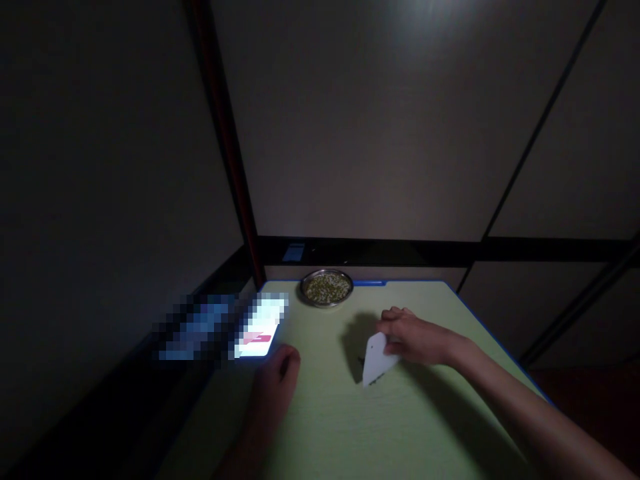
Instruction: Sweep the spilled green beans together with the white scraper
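Note:
In my right hand (407,335) is a flat white scraper (375,361) with a small hole near one corner, pinched between thumb and fingers. It tilts with its lower edge at the tabletop, and small dark bits show along that edge. My left hand (278,377) is curled into a loose fist at the left side of the table, just below a lit phone (257,330); nothing shows in it. Farther back, a round metal dish (301,291) holds many small green and white grains.
A pale green table (325,427) with a blue rim lies under both hands. A blue strip (370,283) lies at its back edge, right of the dish. Wood-like panels (360,133) with a dark glossy band rise close behind, and a dark wall stands on the left.

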`<action>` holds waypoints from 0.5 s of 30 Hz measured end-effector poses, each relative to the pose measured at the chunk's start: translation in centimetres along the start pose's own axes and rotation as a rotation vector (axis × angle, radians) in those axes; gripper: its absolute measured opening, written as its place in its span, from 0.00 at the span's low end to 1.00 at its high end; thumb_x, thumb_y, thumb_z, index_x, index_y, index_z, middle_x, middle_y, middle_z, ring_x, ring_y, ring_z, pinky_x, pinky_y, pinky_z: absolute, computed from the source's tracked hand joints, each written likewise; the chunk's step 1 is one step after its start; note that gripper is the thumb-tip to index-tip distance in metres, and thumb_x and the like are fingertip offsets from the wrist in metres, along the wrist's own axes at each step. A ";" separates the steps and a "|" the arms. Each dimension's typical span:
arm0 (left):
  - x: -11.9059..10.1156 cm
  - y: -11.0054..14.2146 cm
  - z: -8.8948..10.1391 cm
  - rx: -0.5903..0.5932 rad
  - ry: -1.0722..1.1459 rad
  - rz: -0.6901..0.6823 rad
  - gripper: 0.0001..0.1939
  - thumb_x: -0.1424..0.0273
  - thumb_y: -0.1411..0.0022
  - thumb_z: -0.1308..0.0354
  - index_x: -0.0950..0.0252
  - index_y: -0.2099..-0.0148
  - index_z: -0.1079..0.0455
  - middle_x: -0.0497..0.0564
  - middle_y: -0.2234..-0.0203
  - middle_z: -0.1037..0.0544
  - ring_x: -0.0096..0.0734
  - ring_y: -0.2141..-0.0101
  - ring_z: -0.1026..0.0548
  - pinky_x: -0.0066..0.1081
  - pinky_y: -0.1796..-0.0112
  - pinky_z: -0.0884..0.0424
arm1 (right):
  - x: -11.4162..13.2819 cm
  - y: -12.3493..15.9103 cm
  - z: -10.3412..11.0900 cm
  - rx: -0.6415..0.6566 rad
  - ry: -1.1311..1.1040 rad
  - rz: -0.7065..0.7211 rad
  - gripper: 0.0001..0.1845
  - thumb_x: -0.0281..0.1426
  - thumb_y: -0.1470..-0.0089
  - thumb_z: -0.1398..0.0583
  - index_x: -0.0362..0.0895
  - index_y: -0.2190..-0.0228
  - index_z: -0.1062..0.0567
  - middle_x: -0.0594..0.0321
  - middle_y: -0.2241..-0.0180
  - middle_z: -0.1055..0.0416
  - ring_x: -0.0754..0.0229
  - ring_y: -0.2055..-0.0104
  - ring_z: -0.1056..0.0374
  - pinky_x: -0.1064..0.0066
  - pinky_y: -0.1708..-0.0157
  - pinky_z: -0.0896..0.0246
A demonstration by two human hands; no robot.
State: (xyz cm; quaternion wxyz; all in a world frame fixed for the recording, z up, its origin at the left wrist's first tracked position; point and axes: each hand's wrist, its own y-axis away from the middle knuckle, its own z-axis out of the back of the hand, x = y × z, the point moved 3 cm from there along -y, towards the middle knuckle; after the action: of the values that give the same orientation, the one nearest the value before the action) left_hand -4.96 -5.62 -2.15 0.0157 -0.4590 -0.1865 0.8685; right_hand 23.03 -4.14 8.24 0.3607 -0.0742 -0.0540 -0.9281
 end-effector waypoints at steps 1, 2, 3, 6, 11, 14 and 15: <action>0.0 0.0 -0.1 0.003 0.005 -0.004 0.11 0.62 0.43 0.52 0.62 0.73 0.37 0.42 0.85 0.39 0.27 0.81 0.38 0.25 0.81 0.45 | 0.0 0.2 0.5 -0.024 0.000 -0.007 0.04 0.29 0.45 0.41 0.44 0.65 0.29 0.57 0.61 0.32 0.55 0.55 0.37 0.66 0.55 0.49; 0.1 -0.1 -0.1 0.009 0.013 -0.007 0.11 0.62 0.43 0.52 0.62 0.73 0.37 0.42 0.85 0.39 0.27 0.81 0.38 0.24 0.81 0.44 | 0.1 0.4 0.9 -0.054 0.000 -0.017 0.04 0.29 0.45 0.42 0.44 0.64 0.29 0.57 0.61 0.31 0.56 0.56 0.37 0.66 0.56 0.49; 0.2 -0.1 -0.2 0.014 0.020 -0.008 0.11 0.63 0.43 0.52 0.62 0.73 0.37 0.42 0.85 0.39 0.27 0.81 0.38 0.24 0.81 0.44 | 0.2 0.5 1.4 -0.087 0.004 -0.031 0.04 0.30 0.44 0.42 0.44 0.64 0.30 0.58 0.62 0.31 0.57 0.57 0.36 0.67 0.56 0.49; 0.4 -0.2 -0.3 0.035 0.032 -0.008 0.10 0.63 0.44 0.52 0.62 0.74 0.38 0.43 0.85 0.38 0.27 0.81 0.37 0.24 0.80 0.44 | 1.0 0.0 2.1 -0.186 0.047 -0.064 0.04 0.31 0.42 0.43 0.44 0.65 0.30 0.60 0.64 0.29 0.58 0.60 0.35 0.68 0.58 0.49; 0.5 -0.1 -0.4 0.054 0.036 0.018 0.11 0.62 0.44 0.52 0.62 0.73 0.37 0.43 0.84 0.37 0.27 0.81 0.36 0.24 0.80 0.43 | 2.4 -1.9 0.7 -0.213 0.162 -0.071 0.06 0.31 0.41 0.45 0.44 0.63 0.29 0.58 0.65 0.26 0.57 0.60 0.33 0.68 0.59 0.50; 0.3 -0.1 -0.4 0.058 0.034 0.029 0.10 0.63 0.44 0.52 0.62 0.74 0.37 0.43 0.84 0.36 0.27 0.80 0.36 0.24 0.80 0.42 | 1.6 -2.4 -0.2 -0.193 0.207 -0.149 0.08 0.32 0.39 0.47 0.44 0.62 0.29 0.56 0.63 0.26 0.56 0.59 0.32 0.67 0.58 0.49; 0.2 0.0 -0.4 0.042 0.032 0.037 0.11 0.63 0.45 0.52 0.62 0.74 0.37 0.43 0.84 0.36 0.27 0.80 0.36 0.24 0.80 0.42 | 1.1 -2.4 -0.3 -0.191 0.224 -0.202 0.09 0.32 0.38 0.48 0.44 0.62 0.29 0.56 0.63 0.25 0.56 0.58 0.32 0.67 0.57 0.49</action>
State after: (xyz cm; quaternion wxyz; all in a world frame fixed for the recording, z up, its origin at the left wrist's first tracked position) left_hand -4.81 -5.42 -2.49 0.0125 -0.4759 -0.1595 0.8648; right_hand 20.63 -3.14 8.03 0.2609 0.0014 0.0680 -0.9630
